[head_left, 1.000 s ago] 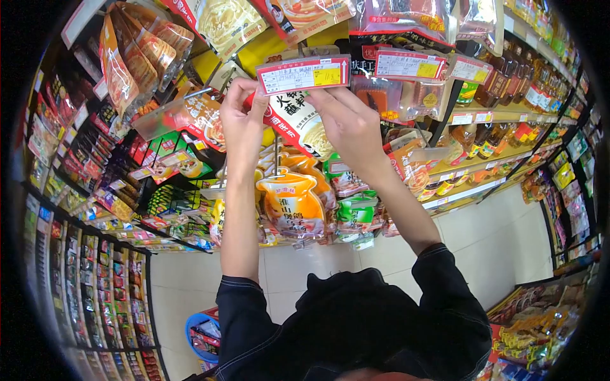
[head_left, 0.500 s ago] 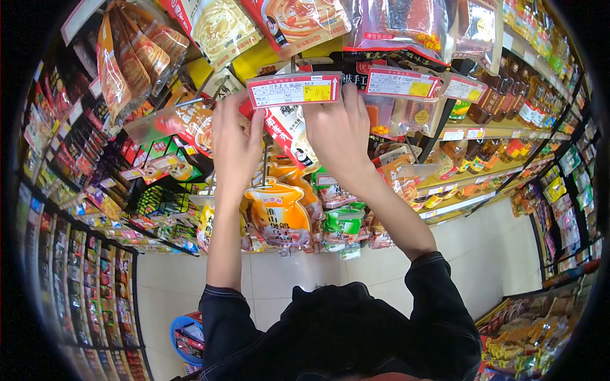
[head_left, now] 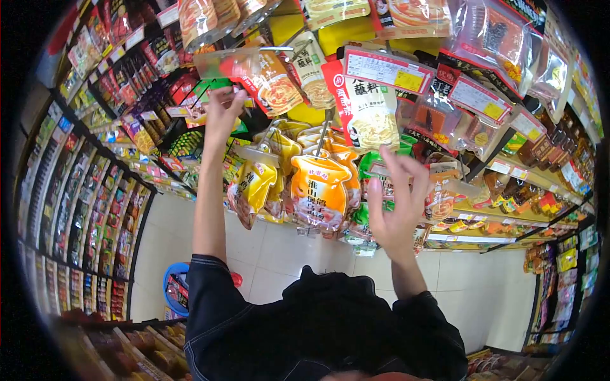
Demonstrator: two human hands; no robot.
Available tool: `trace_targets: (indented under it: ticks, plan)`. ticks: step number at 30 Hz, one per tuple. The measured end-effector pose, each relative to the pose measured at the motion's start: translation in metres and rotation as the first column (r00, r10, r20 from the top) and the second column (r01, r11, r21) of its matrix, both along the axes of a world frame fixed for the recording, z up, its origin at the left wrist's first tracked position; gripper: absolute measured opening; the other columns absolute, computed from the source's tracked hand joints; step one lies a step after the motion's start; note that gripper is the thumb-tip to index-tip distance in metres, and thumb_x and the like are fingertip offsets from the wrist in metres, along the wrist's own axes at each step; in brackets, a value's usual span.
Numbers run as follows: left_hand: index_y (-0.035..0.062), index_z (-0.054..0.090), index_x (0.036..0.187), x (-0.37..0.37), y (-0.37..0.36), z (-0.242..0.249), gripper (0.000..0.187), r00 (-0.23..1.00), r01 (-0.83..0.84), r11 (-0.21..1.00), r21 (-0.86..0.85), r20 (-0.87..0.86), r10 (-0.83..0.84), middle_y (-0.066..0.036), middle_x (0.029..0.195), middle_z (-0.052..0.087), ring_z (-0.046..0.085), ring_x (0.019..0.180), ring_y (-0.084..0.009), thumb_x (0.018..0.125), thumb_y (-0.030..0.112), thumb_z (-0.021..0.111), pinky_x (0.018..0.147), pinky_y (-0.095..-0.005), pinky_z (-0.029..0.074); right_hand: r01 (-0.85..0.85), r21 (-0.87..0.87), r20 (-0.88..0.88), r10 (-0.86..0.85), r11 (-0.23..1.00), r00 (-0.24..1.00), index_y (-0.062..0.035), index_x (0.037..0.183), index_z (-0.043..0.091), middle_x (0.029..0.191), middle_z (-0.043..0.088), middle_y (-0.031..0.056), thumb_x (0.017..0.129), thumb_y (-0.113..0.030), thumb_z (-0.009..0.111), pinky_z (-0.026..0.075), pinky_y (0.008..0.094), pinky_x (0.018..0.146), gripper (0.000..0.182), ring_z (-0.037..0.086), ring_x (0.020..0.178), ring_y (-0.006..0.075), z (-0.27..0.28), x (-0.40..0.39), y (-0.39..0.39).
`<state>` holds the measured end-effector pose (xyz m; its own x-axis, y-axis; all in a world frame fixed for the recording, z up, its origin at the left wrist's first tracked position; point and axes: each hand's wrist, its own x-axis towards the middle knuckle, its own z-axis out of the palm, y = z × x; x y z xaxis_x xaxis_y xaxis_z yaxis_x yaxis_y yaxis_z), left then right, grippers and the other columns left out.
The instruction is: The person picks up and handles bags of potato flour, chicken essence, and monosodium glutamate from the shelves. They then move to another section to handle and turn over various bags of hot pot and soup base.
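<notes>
My right hand (head_left: 401, 203) is open, fingers spread, just below a red-and-white sauce packet (head_left: 372, 117). That packet hangs from a rack hook behind a price label (head_left: 389, 71). Over to the left, my left hand (head_left: 222, 114) is raised with thumb and forefinger apart, and I see nothing in it. It is nearest to an orange-and-red noodle-picture packet (head_left: 274, 86) and a clear label strip (head_left: 213, 63). Between my forearms hang orange pouches (head_left: 321, 190) and yellow pouches (head_left: 254, 187). Green packets (head_left: 362, 219) hang partly behind my right hand.
Bottled goods (head_left: 534, 152) stand on shelves at the right. Packed shelves (head_left: 82, 216) run down the left side. A blue basket (head_left: 170, 279) with packets in it stands on the tiled floor (head_left: 254, 254). More hanging packets and label holders jut out above.
Both hands have come away from the red-and-white packet, which now hangs free of them. My left hand is off to its left, my right hand lower. The view has swung left.
</notes>
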<state>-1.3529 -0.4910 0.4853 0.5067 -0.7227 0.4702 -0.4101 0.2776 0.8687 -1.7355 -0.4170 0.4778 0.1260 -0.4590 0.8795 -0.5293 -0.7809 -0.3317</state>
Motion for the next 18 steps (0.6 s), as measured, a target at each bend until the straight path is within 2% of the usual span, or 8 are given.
trace_targets:
  ticks: [2,4,7,10,11,14,16,18]
  plan:
    - [-0.0006,0.043,0.129,-0.006,-0.009,-0.002,0.056,0.977,0.182,0.978,-0.104,-0.095,-0.192,-0.011,0.11,0.063,0.065,0.098,-0.0147,0.095,0.029,0.076,0.078,-0.0303,0.06,-0.089,0.033,0.023,0.088,0.995,0.996,-0.0068,0.129,0.068,0.113,0.063,0.0093,0.086,-0.01,0.071,0.033,0.0378,0.091,0.044,0.057,0.103,0.0227,-0.014,0.001,0.013]
    - [-0.0007,0.041,0.129,-0.018,-0.006,0.014,0.055,0.986,0.115,0.993,-0.001,-0.119,-0.115,-0.009,0.105,0.064,0.067,0.091,-0.0152,0.096,0.026,0.074,0.072,-0.031,0.062,-0.166,0.052,0.033,0.164,0.985,0.986,-0.0072,0.126,0.07,0.108,0.065,0.0082,0.085,-0.008,0.071,0.033,0.0371,0.091,0.041,0.058,0.1,0.0221,-0.021,-0.001,0.023]
    - [-0.001,0.05,0.116,-0.033,0.001,0.026,0.042,0.965,0.174,0.983,-0.056,-0.189,-0.182,-0.007,0.088,0.064,0.07,0.079,-0.0174,0.098,0.031,0.071,0.066,-0.0325,0.062,-0.181,0.122,0.075,0.173,0.976,0.982,-0.0069,0.12,0.073,0.103,0.066,0.0079,0.085,-0.005,0.069,0.036,0.0379,0.092,0.036,0.059,0.097,0.0222,-0.028,-0.009,0.03]
    - [0.0004,0.057,0.097,-0.016,0.015,0.035,0.04,0.894,0.436,0.89,0.134,-0.175,-0.412,-0.007,0.072,0.061,0.071,0.071,-0.0199,0.1,0.04,0.066,0.06,-0.0327,0.061,-0.214,0.162,0.119,0.196,0.963,0.973,-0.0065,0.117,0.074,0.102,0.066,0.0081,0.084,-0.003,0.068,0.038,0.0378,0.09,0.033,0.059,0.095,0.0227,-0.035,-0.022,0.031]
    - [0.0026,0.059,0.085,-0.019,0.024,0.039,0.044,0.925,0.381,0.911,0.159,-0.065,-0.376,-0.006,0.063,0.058,0.065,0.057,-0.0189,0.102,0.043,0.061,0.052,-0.0315,0.056,-0.225,0.177,0.136,0.203,0.958,0.97,-0.0063,0.116,0.074,0.102,0.066,0.0081,0.084,-0.002,0.068,0.039,0.0378,0.089,0.032,0.059,0.094,0.0229,-0.038,-0.027,0.032]
    - [0.0037,0.061,0.09,-0.026,0.048,0.044,0.035,0.945,0.275,0.957,-0.089,-0.158,-0.286,-0.004,0.06,0.057,0.052,0.044,-0.0143,0.102,0.037,0.058,0.046,-0.0267,0.049,-0.221,0.171,0.126,0.201,0.96,0.971,-0.0066,0.113,0.075,0.1,0.066,0.0083,0.084,0.0,0.067,0.04,0.0365,0.086,0.031,0.059,0.092,0.0232,-0.034,-0.038,0.033]
    - [0.005,0.062,0.095,-0.039,0.078,0.059,0.027,0.876,0.282,0.949,-0.145,-0.364,-0.316,0.002,0.055,0.051,0.038,0.037,-0.0076,0.102,0.031,0.056,0.042,-0.0213,0.043,-0.242,0.155,0.137,0.222,0.958,0.965,-0.0069,0.112,0.075,0.1,0.066,0.0087,0.083,0.002,0.066,0.044,0.0376,0.085,0.031,0.06,0.091,0.0233,-0.028,-0.042,0.033]
    - [0.0067,0.066,0.101,-0.027,0.093,0.048,0.025,0.635,0.371,0.872,-0.321,-0.597,-0.49,0.005,0.062,0.063,0.039,0.035,-0.0029,0.099,0.031,0.061,0.039,-0.0154,0.039,-0.284,0.136,0.167,0.261,0.949,0.951,-0.0064,0.112,0.075,0.1,0.066,0.0091,0.084,0.003,0.066,0.046,0.0393,0.084,0.031,0.06,0.092,0.0238,-0.021,-0.041,0.031]
